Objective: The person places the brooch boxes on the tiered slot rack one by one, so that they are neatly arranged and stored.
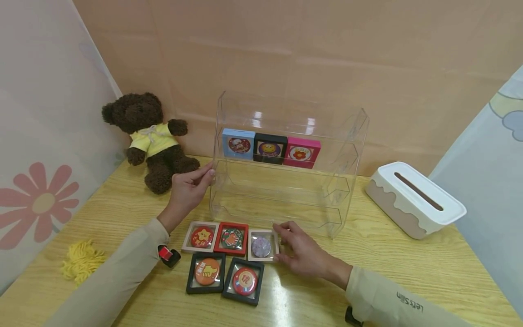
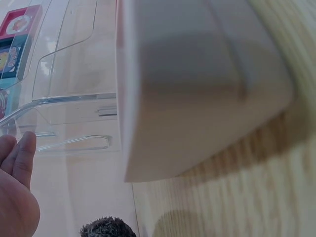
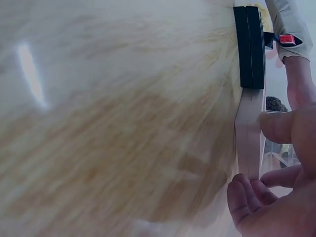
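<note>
Nearest, in front of the rack (image 1: 282,184) and toward its left, a thumbs-up frame (image 1: 205,272) and a medal frame (image 1: 243,280), both black, lie flat on the table (image 1: 408,268). Some yellow yarn (image 1: 83,261) lies well to the rack's left.

Closer to the rack's front, the right hand (image 1: 304,254) pinches a lilac frame (image 1: 261,246), its thumb at the near edge and its fingers at the far and right edges; the frame lies just before the rack, well apart from the other hand. Next to it, leftward, come a crab frame (image 1: 231,238) and a star frame (image 1: 200,236).

The left hand (image 1: 185,193) pinches the rack's left edge between thumb and fingers.

The tissue box (image 1: 414,200) stands to the rack's right. High in the rack, a blue box (image 1: 239,144), a black box (image 1: 269,148) and a pink box (image 1: 301,152) stand side by side. The bear (image 1: 153,141) sits left of the rack, and a backdrop (image 1: 306,50) hangs behind it.
</note>
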Available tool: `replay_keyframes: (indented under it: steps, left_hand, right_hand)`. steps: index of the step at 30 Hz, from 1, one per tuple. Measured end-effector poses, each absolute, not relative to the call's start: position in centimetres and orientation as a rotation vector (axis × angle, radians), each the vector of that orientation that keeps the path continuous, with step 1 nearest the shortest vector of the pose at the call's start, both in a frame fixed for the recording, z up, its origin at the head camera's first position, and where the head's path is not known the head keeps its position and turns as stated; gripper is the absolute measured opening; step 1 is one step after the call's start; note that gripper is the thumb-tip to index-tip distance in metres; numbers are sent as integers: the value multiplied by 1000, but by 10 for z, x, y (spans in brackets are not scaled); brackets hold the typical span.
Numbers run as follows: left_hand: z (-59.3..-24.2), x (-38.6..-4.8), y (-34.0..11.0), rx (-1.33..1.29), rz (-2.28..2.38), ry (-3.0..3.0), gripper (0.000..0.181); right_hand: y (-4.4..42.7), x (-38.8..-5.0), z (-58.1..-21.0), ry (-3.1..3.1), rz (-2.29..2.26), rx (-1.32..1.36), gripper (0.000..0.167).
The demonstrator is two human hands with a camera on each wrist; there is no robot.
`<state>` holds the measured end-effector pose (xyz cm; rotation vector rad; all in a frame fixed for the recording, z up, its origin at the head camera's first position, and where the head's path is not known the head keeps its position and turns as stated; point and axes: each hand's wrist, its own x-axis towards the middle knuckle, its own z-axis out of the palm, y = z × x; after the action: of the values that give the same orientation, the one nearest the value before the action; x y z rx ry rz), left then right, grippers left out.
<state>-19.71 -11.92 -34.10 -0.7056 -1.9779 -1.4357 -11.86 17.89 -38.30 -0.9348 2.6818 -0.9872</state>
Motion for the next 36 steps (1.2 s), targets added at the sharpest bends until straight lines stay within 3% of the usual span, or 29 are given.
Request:
replay_keyframes:
  steps: [14,24,36]
  left_hand:
    - [-340,-196,-118,-697,-1453,-1981,20]
    - [-340,-196,-118,-697,-1429,-1980,20]
    - [-340,-196,-119,-684,-1448,-1999,20]
  right_hand:
    - [180,-118,-385,2656,-1001,-880,60]
    - [182,-118,-387,2538,-1297,-797,56]
    - [188,-122,-389,2533,-1709,-824,16]
